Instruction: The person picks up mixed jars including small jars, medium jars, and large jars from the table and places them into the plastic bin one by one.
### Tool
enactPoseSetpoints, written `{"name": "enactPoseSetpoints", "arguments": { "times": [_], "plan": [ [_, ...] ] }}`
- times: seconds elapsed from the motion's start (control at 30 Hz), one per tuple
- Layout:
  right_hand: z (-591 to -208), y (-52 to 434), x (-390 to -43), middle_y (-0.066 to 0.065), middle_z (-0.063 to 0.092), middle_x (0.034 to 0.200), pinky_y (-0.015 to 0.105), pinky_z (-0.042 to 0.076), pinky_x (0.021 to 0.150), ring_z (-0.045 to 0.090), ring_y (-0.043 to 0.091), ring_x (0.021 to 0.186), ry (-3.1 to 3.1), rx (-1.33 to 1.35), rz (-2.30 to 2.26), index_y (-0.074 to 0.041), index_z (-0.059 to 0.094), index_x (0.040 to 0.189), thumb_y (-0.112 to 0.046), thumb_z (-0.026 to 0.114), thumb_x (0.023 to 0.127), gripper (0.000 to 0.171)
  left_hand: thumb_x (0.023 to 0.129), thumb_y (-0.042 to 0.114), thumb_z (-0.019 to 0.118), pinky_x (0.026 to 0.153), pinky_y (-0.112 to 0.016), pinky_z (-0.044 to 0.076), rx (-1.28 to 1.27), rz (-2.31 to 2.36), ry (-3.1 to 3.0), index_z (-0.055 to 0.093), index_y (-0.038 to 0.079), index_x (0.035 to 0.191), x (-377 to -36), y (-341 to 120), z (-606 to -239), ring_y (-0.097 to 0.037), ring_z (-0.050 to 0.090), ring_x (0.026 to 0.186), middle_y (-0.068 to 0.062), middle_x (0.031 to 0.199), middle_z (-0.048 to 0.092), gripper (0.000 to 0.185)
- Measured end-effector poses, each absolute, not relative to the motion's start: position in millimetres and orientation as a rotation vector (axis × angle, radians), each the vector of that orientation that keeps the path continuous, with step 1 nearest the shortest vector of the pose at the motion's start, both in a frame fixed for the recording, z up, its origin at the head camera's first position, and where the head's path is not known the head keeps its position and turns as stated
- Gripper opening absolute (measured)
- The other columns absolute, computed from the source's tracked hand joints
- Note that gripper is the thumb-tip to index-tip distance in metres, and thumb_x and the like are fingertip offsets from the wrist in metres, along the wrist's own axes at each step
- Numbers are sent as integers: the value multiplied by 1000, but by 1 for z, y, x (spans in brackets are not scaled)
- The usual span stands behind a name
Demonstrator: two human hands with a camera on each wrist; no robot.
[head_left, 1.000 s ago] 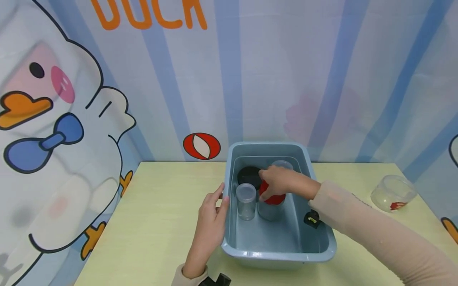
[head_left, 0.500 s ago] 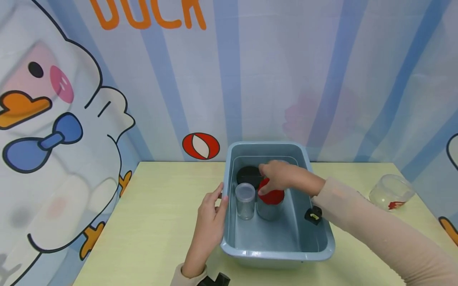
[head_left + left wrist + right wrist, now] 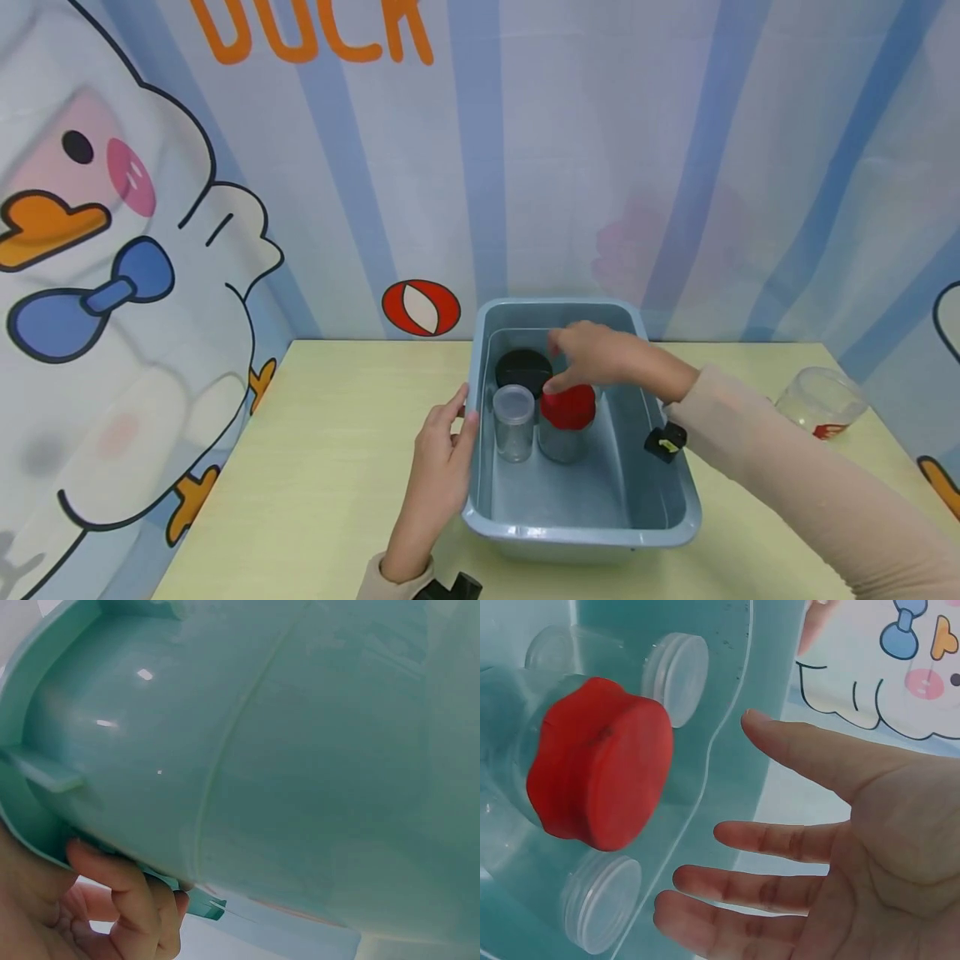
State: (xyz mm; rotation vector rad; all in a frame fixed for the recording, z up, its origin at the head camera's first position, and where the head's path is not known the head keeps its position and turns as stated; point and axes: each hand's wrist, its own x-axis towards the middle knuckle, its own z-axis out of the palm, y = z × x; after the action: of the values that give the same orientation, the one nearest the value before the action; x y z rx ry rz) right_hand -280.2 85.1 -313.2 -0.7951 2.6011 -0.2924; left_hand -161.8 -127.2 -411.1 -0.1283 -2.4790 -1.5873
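Observation:
My left hand (image 3: pixel 442 458) grips the left rim of a blue plastic basin (image 3: pixel 581 535); in the left wrist view its fingers (image 3: pixel 135 907) curl beneath the rim. Inside the basin stands a clear jar with a red lid (image 3: pixel 567 407). My right hand (image 3: pixel 611 358) hovers just above and behind that lid, its fingers spread and holding nothing, as the right wrist view shows. A small clear-lidded jar (image 3: pixel 514 423) stands left of the red-lidded jar (image 3: pixel 600 765). Behind it is a round black lid (image 3: pixel 523 371). Another clear-lidded jar (image 3: pixel 604 904), seen in the right wrist view, is hidden by my right hand in the head view.
A clear empty-looking jar (image 3: pixel 822 403) with a red label lies on the pale yellow table (image 3: pixel 360 450), right of the basin. A printed cloth (image 3: pixel 555 167) with a duck picture hangs behind the table.
My right hand has let go of the red lid and lifted up and back from it, with its fingers spreading. The left hand has stayed at the basin rim.

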Motion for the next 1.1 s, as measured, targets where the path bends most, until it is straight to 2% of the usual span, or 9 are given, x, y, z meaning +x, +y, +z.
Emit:
{"name": "enactPoseSetpoints", "arguments": {
  "times": [0.13, 0.33, 0.57, 1.1],
  "plan": [
    [-309, 88, -281, 19, 59, 117, 38, 51, 74, 54, 27, 98, 2613, -797, -307, 3, 55, 124, -33, 73, 92, 52, 107, 21, 48, 87, -38, 56, -128, -1608, -2481, 40, 2, 151, -162, -127, -411, -22, 65, 95, -14, 117, 54, 49],
    [-302, 96, -282, 16, 60, 113, 39, 51, 75, 56, 27, 97, 2635, -832, -348, 2, 56, 121, -34, 72, 92, 49, 107, 21, 48, 85, -36, 56, -128, -1631, -2484, 39, 3, 152, -161, -126, -411, -20, 66, 91, -13, 117, 54, 49],
    [-289, 112, -278, 14, 62, 111, 44, 52, 81, 57, 30, 101, 2657, -889, -490, 3, 56, 119, -32, 72, 92, 47, 107, 22, 48, 87, -38, 56, -123, -1626, -2487, 39, 3, 152, -162, -128, -411, -20, 65, 94, -12, 117, 54, 49],
    [-281, 142, -278, 13, 60, 101, 43, 49, 74, 54, 27, 89, 2738, -877, -513, 6, 57, 116, -32, 74, 91, 48, 107, 23, 48, 85, -36, 55, -120, -1604, -2489, 41, 3, 151, -161, -129, -412, -21, 64, 94, -12, 117, 54, 49]
  ]
}}
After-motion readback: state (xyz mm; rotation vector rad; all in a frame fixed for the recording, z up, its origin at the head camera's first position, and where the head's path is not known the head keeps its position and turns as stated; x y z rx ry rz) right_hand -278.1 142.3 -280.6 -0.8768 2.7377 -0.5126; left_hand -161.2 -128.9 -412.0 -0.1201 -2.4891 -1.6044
